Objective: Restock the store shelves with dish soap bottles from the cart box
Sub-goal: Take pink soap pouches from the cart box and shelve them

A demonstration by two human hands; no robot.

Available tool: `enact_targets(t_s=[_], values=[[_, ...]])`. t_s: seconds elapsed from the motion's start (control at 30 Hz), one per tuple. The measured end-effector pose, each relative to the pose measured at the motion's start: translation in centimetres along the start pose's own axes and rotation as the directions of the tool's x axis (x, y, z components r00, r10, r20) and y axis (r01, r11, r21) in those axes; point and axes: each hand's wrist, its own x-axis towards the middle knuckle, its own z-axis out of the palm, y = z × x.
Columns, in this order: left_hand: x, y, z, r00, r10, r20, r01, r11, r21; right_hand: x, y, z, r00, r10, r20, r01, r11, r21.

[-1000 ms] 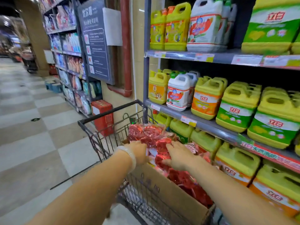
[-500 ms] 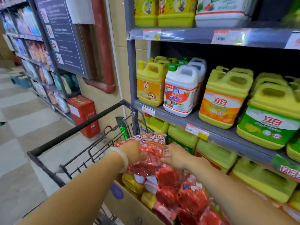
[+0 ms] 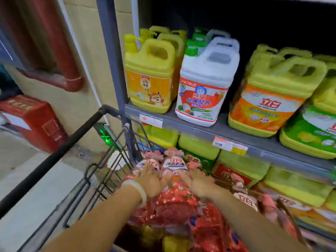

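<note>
A shrink-wrapped red pack of dish soap bottles (image 3: 174,195) lies on top of the load in the cart (image 3: 101,170). My left hand (image 3: 151,180), with a pale bracelet on the wrist, grips the pack's left side. My right hand (image 3: 198,182) grips its right side. More red-wrapped packs (image 3: 214,231) fill the box below; the box itself is mostly hidden. The grey shelf (image 3: 223,133) just beyond holds large soap jugs: a yellow one (image 3: 151,77), a white one (image 3: 205,82) and a yellow-green one with an orange label (image 3: 272,95).
The lower shelf behind the cart is packed with yellow-green jugs (image 3: 241,166). A grey shelf upright (image 3: 112,55) stands right by the cart's front corner. A red pipe (image 3: 60,44) runs down the wall, and a red box (image 3: 34,120) sits on the floor at left.
My view has moved closer and lower toward the shelf. Both hands keep their grip on the red pack, which now sits higher, near the cart's front rim.
</note>
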Motion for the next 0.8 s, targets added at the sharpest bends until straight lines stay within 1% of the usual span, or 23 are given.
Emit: enact_targets(t_s=[0.07, 0.13, 0.2, 0.23, 0.3, 0.33, 0.37, 0.4, 0.43, 0.47, 0.5, 0.53, 0.6, 0.7, 0.73, 0.8], values=[[0.5, 0.1, 0.3, 0.999, 0.029, 0.038, -0.027, 0.999, -0.036, 0.4, 0.0, 0.3, 0.999, 0.033, 0.024, -0.034, 0.998, 0.047], [1.2, 0.3, 0.4, 0.996, 0.034, 0.081, -0.027, 0.996, -0.086, 0.7, -0.1, 0.6, 0.998, 0.051, 0.021, -0.053, 0.984, 0.168], [1.3, 0.6, 0.6, 0.996, 0.032, 0.081, -0.021, 0.991, -0.129, 0.5, -0.8, 0.7, 0.998, 0.060, -0.002, -0.057, 0.960, 0.276], [1.3, 0.7, 0.7, 0.997, 0.031, 0.067, -0.022, 0.990, -0.139, 0.4, -0.9, 0.8, 0.998, 0.056, -0.024, -0.042, 0.923, 0.381], [1.4, 0.8, 1.2, 0.999, 0.033, 0.021, -0.029, 0.984, -0.176, 0.0, -1.0, 0.8, 0.996, 0.045, -0.072, 0.009, 0.785, 0.619], [1.3, 0.8, 1.5, 0.999, 0.032, -0.006, -0.033, 0.971, -0.236, -0.4, -1.1, 0.6, 0.995, 0.043, -0.085, 0.030, 0.706, 0.708], [1.0, 0.9, 1.5, 0.998, 0.051, -0.040, -0.062, 0.940, -0.334, -0.6, -1.2, 0.4, 0.994, 0.046, -0.098, 0.046, 0.639, 0.768], [0.7, 1.1, 1.4, 0.995, 0.072, -0.071, -0.098, 0.851, -0.516, -1.0, -1.3, 0.1, 0.993, 0.047, -0.111, 0.062, 0.586, 0.808], [0.2, 1.4, 1.1, 0.989, 0.095, -0.110, -0.145, 0.695, -0.705, -1.2, -1.3, -0.3, 0.991, 0.050, -0.121, 0.075, 0.542, 0.837], [-0.3, 1.8, 0.8, 0.987, 0.100, -0.126, -0.160, 0.522, -0.838, -1.4, -1.3, -0.7, 0.990, 0.047, -0.134, 0.092, 0.510, 0.855], [-0.9, 2.2, 0.5, 0.988, 0.104, -0.111, -0.143, 0.388, -0.910, -1.6, -1.3, -1.1, 0.989, 0.036, -0.140, 0.104, 0.494, 0.863], [-1.5, 2.3, 0.2, 0.990, 0.111, -0.086, -0.118, 0.326, -0.938, -2.0, -1.2, -1.6, 0.990, 0.033, -0.140, 0.107, 0.485, 0.868], [-2.4, 2.3, -0.1, 0.990, 0.140, -0.026, -0.064, 0.271, -0.961, -3.0, -0.9, -2.2, 0.989, 0.039, -0.141, 0.106, 0.477, 0.873], [-3.4, 2.9, -0.2, 0.990, 0.137, 0.032, 0.012, 0.145, -0.989, -4.9, -0.1, -2.6, 0.988, 0.050, -0.146, 0.110, 0.437, 0.892], [-3.8, 3.3, 0.1, 0.992, 0.121, 0.033, 0.016, 0.135, -0.991, -5.6, 0.3, -2.6, 0.989, 0.057, -0.139, 0.103, 0.419, 0.902], [-5.2, 4.4, 0.6, 0.990, 0.136, 0.041, 0.024, 0.127, -0.992, -7.3, 1.3, -2.7, 0.990, 0.082, -0.119, 0.077, 0.392, 0.917]])
